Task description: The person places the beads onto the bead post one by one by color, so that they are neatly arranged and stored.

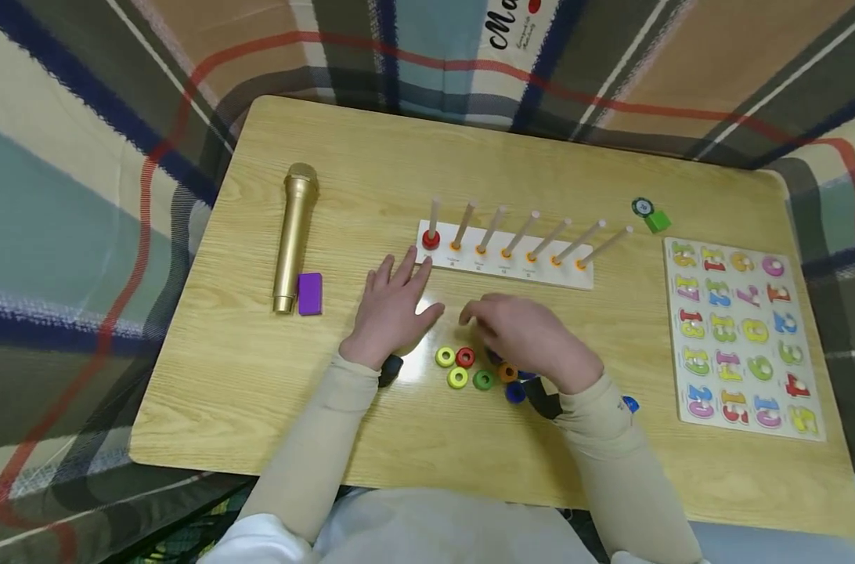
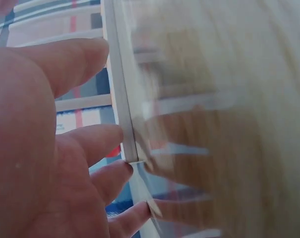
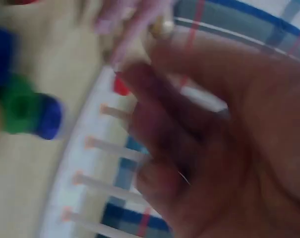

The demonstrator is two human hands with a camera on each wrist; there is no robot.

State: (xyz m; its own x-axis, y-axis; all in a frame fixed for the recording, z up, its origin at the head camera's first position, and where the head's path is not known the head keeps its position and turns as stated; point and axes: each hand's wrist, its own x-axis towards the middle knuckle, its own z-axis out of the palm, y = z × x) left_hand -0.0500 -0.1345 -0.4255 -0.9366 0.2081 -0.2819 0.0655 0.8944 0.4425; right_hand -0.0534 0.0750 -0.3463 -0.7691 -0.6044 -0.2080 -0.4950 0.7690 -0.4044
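A white peg board (image 1: 540,272) with several upright wooden pegs stands mid-table, a red ring (image 1: 431,243) on its leftmost peg. My left hand (image 1: 394,313) has its fingers spread, fingertips at the front left edge of the board; the left wrist view shows them along the board's side (image 2: 121,99). My right hand (image 1: 529,335) is over the table in front of the board, fingers partly curled with nothing visible between them, blurred in the right wrist view. Beneath and beside it lie loose rings: yellow (image 1: 458,385), red (image 1: 465,365), green (image 1: 483,387), orange and blue (image 1: 515,399), some partly hidden.
On the left lie a gold microphone (image 1: 295,243) and a purple block (image 1: 310,294). At right is a number puzzle board (image 1: 744,333); behind it sit a green block (image 1: 658,222) and a dark round token (image 1: 642,207). A blue piece (image 1: 631,404) shows beside the right sleeve.
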